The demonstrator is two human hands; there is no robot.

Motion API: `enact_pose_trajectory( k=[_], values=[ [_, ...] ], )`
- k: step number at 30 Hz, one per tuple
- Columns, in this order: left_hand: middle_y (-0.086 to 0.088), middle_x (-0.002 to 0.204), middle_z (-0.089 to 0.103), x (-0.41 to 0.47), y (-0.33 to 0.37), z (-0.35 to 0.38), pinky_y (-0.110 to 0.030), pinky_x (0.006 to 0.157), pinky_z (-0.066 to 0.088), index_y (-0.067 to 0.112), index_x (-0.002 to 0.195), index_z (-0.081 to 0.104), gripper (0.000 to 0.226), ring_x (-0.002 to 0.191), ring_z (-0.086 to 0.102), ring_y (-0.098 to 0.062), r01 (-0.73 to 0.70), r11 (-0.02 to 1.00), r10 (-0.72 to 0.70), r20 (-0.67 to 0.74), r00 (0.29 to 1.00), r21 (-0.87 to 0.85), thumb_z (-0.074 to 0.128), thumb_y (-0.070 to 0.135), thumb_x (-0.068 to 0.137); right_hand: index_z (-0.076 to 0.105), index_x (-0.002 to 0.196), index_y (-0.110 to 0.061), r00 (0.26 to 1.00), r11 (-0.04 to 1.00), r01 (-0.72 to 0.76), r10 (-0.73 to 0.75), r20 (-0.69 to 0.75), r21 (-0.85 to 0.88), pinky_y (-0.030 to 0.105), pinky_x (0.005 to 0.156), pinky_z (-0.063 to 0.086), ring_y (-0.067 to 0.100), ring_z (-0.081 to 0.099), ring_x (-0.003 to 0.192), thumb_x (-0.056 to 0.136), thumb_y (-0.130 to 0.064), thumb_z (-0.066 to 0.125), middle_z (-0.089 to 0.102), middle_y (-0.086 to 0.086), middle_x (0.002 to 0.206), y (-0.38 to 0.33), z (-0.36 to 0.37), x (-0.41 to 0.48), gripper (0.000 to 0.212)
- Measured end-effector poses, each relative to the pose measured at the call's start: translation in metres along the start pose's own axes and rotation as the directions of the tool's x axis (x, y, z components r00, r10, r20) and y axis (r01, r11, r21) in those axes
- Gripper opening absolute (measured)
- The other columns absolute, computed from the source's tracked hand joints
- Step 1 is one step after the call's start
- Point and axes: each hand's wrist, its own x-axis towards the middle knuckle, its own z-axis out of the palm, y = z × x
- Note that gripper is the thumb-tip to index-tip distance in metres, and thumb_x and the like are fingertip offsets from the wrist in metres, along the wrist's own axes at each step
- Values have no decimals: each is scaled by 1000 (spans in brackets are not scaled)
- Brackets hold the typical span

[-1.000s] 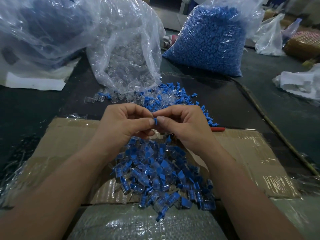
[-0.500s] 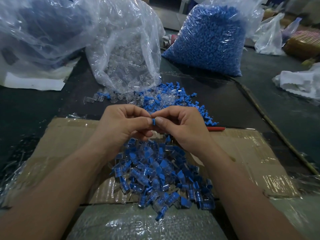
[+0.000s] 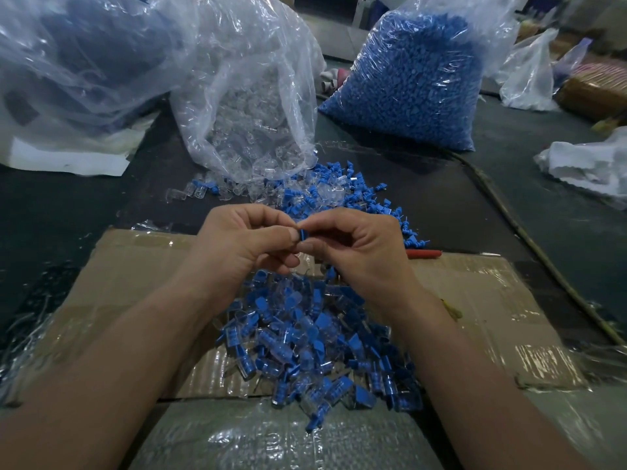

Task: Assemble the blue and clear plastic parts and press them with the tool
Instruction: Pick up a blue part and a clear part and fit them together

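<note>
Right fingers [image 3: 325, 220] looser on blue part [image 3: 303, 235]

Bare cardboard [image 3: 118, 283] flanks the heap [image 3: 315, 337]; bags [image 3: 251, 96] seemingly wall the far side.

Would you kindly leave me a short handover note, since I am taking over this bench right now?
Left hand: pinches a blue part at its fingertips.
Right hand: pinches the same part from the other side; whether a clear part is in there too cannot be seen.
Supplies: loose parts lie on the dark table beyond the hands, before the bag of clear parts; the bag of blue parts stands further right.
Done: a pile of joined pieces on the cardboard.
Left: finish this piece, then the loose parts. A red object, perhaps the tool, lies beside the right hand, untouched.
</note>
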Motion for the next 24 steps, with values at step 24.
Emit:
enact_pose_trajectory(
  k=[24],
  values=[
    [-7,54,64,1,0,-5,-18,42,48,1,72,60,17,45,60,-13,-10,1000,11,-48,999,7,64,9,57,57,103,-40,747,665,-475,651,136,-577,20,76,39,1,51,95,65,-32,80,52,-22,100,17,-88,-2,46]
  ],
)
